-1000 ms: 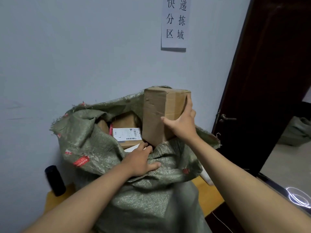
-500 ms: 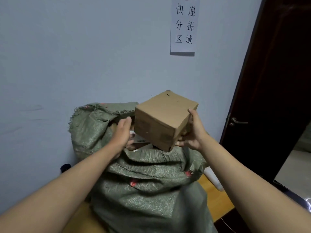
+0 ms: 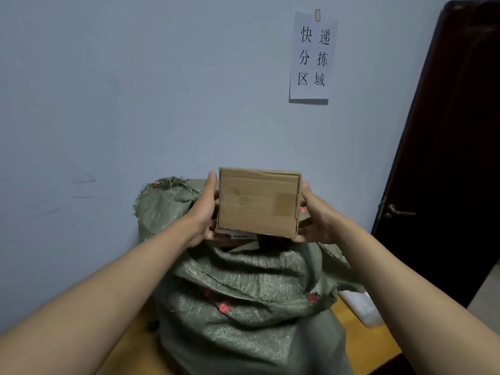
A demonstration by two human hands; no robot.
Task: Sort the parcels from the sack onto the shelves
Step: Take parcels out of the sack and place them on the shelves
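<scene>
A brown cardboard parcel [image 3: 258,203] is held up above the mouth of the green woven sack [image 3: 243,301], its taped face turned toward me. My left hand [image 3: 207,209] grips its left side, thumb along the edge and fingers underneath. My right hand [image 3: 315,216] grips the right side the same way. A white label edge of another parcel [image 3: 240,236] peeks out of the sack just below the box. The rest of the sack's contents are hidden.
The sack stands on a wooden surface [image 3: 359,345] against a pale blue wall. A paper sign [image 3: 312,56] hangs on the wall. A dark door [image 3: 446,171] with a handle is at the right. A white object [image 3: 362,307] lies beside the sack.
The parcel came up out of the sack in my right hand; my left hand left the sack's rim and took the box's left side. The box is now turned flat toward me.
</scene>
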